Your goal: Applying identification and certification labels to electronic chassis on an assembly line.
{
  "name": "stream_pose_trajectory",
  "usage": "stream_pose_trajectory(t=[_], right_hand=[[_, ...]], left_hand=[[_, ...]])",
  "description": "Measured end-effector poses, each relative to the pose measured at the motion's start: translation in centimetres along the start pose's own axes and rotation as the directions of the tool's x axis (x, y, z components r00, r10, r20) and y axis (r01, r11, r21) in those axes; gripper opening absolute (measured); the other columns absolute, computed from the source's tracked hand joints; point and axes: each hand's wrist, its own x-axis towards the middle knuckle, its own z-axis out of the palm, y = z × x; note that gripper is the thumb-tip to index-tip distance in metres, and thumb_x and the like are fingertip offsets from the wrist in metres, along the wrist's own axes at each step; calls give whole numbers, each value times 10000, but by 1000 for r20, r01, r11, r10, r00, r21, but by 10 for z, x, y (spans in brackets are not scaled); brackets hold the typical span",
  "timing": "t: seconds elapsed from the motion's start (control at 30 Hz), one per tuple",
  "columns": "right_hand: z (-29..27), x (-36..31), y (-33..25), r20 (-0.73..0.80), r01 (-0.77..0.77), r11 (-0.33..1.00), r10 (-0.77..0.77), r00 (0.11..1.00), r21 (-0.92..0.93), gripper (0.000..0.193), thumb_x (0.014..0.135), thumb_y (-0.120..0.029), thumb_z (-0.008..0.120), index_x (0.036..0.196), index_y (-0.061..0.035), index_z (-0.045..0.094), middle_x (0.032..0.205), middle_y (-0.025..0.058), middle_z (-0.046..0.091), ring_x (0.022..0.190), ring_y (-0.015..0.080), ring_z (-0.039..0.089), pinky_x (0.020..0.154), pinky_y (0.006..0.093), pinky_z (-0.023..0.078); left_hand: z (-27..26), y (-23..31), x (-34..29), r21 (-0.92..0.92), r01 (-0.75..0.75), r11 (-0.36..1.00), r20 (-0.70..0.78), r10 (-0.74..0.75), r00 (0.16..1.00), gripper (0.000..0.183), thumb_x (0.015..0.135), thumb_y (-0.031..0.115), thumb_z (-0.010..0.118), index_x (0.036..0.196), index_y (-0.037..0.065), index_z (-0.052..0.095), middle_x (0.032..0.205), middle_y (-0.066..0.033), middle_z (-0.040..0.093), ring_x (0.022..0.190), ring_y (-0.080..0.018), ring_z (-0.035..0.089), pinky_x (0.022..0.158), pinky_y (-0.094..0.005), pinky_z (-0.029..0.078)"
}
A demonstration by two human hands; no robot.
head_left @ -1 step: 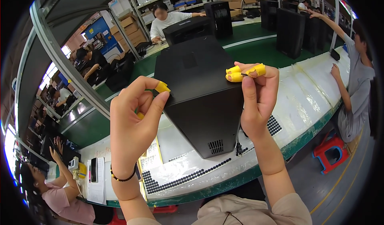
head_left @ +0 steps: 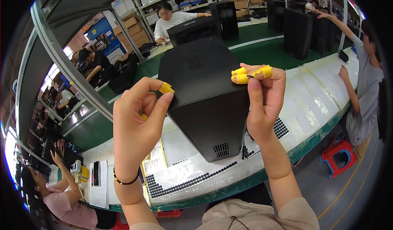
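Sitting between left and right fingers (head_left: 240, 79) (some yellow-capped), black box (head_left: 208, 121).

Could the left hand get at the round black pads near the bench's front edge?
Probably yes: the left hand is raised at a top corner of the black vented cabinet, and the round black pads lie uncovered on the bench, lower and nearer the body.

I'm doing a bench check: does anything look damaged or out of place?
The yellow finger wraps on the right hand look odd: ragged edges, with skin showing. The black cabinet shows no obvious damage.
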Motion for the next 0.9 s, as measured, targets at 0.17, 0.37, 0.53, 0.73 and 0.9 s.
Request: stream_pose_trajectory(t=[0.17,0.37,0.53,0.73,0.9], right_hand=[[0,0,1,9,23,999,-22,1000,-41,113,962,-41,447,1058,-18,392,1009,132,570,872,155,598,989,390,438],[0,-1,1,-16,18,1000,-18,1000,-16,115,964,-49,448,1060,-18,391,1016,138,575,887,159,597,963,359,451],[-6,12,-2,36,-104,989,101,994,105,138,954,-53,476,1073,-11,419,991,96,564,904,127,584,912,326,472],[-11,83,40,305,-234,972,231,924,-26,167,914,-129,592,1007,4,552,944,40,607,889,101,581,839,241,460],[5,114,93,504,-99,916,301,810,-388,204,880,-181,620,965,4,600,910,50,630,876,130,592,855,287,461]], left_hand=[[-6,-3,5,145,-38,989,30,34,999,72,838,-2,649,906,-14,628,557,82,332,528,1,260,494,-202,184],[-2,5,0,121,-84,989,-5,85,996,53,776,16,679,811,32,641,478,1,313,466,-119,255,564,-272,263],[1,6,-19,210,-234,949,-57,251,966,95,758,12,691,848,28,664,498,-6,369,453,-151,338,577,-279,309],[18,2,-34,347,-248,904,-70,289,955,299,735,32,723,1027,30,657,496,-4,365,440,-147,338,538,-274,311],[24,-1,-43,381,-250,890,-108,312,944,385,757,47,723,1122,-13,621,513,3,317,482,-144,334,523,-272,300]])
